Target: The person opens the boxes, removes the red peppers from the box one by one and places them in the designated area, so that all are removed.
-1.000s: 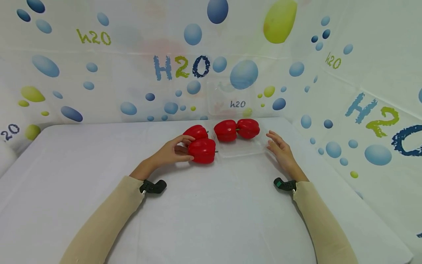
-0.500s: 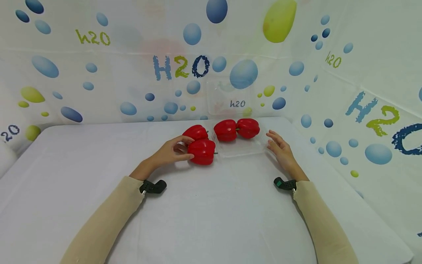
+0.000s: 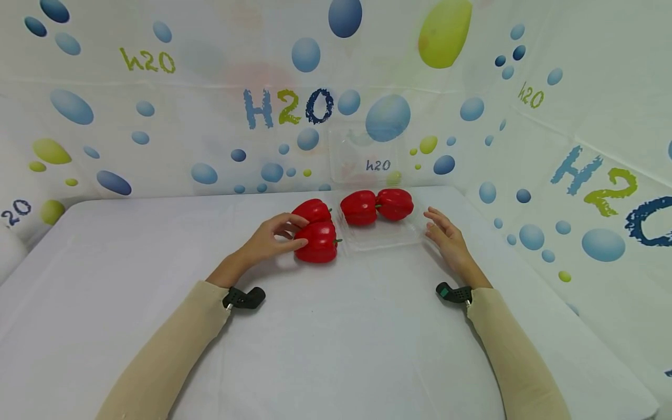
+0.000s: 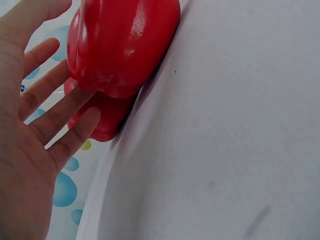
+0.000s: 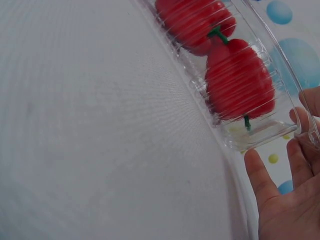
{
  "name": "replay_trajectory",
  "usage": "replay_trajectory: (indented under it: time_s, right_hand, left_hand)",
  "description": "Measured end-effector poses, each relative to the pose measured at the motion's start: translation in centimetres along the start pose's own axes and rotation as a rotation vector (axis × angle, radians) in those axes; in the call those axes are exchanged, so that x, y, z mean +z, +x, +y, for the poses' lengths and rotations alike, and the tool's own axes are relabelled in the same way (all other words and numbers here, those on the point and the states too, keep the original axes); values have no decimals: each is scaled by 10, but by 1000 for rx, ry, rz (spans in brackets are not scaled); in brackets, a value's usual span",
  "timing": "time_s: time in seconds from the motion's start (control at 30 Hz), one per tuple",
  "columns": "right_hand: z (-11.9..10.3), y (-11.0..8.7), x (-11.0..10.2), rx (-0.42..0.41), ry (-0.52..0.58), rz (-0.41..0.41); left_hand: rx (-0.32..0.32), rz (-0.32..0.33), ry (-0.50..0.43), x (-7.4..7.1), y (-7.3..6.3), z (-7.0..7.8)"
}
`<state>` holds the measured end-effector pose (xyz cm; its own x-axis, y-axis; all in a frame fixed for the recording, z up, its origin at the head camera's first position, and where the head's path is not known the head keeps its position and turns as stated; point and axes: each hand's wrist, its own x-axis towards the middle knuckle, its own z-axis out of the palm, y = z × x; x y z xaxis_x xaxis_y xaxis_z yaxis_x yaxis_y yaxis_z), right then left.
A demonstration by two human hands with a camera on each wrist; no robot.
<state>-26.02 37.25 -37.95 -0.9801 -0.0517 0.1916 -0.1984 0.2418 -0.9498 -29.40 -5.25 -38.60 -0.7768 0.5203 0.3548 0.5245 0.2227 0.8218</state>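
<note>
On the white table, my left hand (image 3: 270, 239) reaches to a red bell pepper (image 3: 317, 242) with a green stem. In the left wrist view its fingers are spread and fairly straight beside the pepper (image 4: 125, 45); the thumb overlaps the pepper in the head view. Behind that one lies another red bell pepper (image 3: 312, 210), partly hidden by it. A clear plastic container (image 3: 385, 240) holds two more peppers (image 3: 359, 207). My right hand (image 3: 450, 242) is at the container's right edge, fingers loosely extended; the right wrist view does not settle whether they touch the plastic.
The container's clear lid (image 3: 362, 154) stands raised at the back, against a white backdrop (image 3: 210, 128) printed with blue and green drops. Dark wrist cameras (image 3: 244, 297) sit on both wrists. White cloth covers the table (image 3: 315, 350).
The front pepper has shifted slightly left, towards my left palm, and its stem has moved left with it. The left fingers have shifted a little. My right hand stays in place.
</note>
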Motion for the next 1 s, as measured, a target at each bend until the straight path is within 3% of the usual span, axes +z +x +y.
replay_trajectory:
  time_s: [0.33,0.5,0.73,1.0]
  right_hand:
    - [0,1,0,12,-2,-6]
    - [14,8,-4,16,-3,4]
    - [25,10,-7,2,-32,16]
    - [23,10,-7,2,-54,20]
  left_hand:
    - [33,32,42,0,2,3]
    - [63,41,72,1,4,9]
    - [64,41,60,2,5,14]
    - [123,35,43,4,8,21]
